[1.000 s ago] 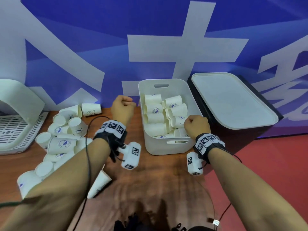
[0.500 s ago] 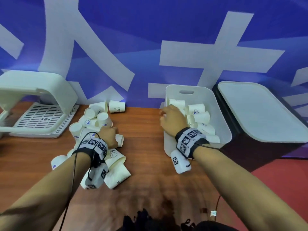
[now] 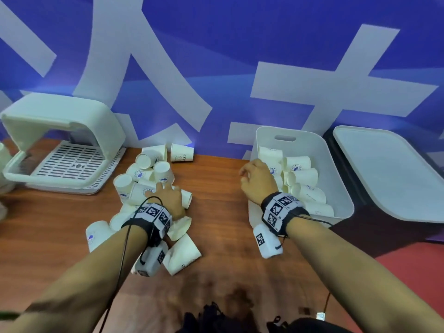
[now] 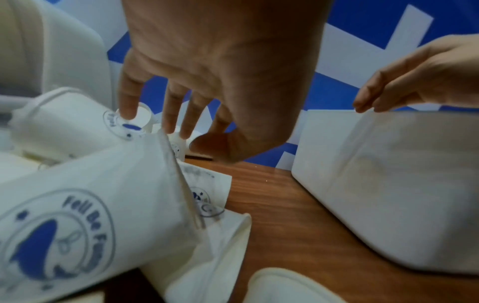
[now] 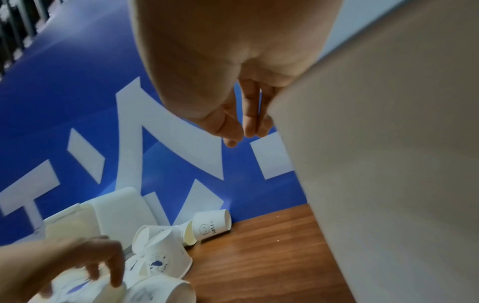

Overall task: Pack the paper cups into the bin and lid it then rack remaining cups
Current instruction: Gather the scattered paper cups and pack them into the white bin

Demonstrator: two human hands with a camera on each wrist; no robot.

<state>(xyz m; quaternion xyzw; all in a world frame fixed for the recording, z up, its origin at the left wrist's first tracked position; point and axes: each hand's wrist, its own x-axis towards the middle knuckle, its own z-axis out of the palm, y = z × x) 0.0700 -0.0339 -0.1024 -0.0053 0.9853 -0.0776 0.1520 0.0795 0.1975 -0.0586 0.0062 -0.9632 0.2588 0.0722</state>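
Loose white paper cups (image 3: pixel 144 179) lie in a pile on the wooden table, left of the white bin (image 3: pixel 307 140). My left hand (image 3: pixel 168 193) hovers over the pile with fingers spread, its fingertips (image 4: pixel 127 114) just reaching the cups (image 4: pixel 77 205), and holds nothing. The bin holds several cups (image 3: pixel 300 174) lying on their sides. My right hand (image 3: pixel 249 174) hangs at the bin's left rim with its fingers (image 5: pixel 249 123) close together and empty, beside the bin wall (image 5: pixel 388 164). The bin's white lid (image 3: pixel 389 174) lies on a dark box to the right.
A white cup rack (image 3: pixel 67 162) with a slotted tray and a hood stands at the back left. A blue and white banner wall (image 3: pixel 216 68) runs right behind the table. Bare wood (image 3: pixel 216 200) shows between the pile and the bin.
My left hand has moved left from near the bin onto the cup pile and spread its fingers. My right hand has shifted from the bin's front to its left rim and uncurled.
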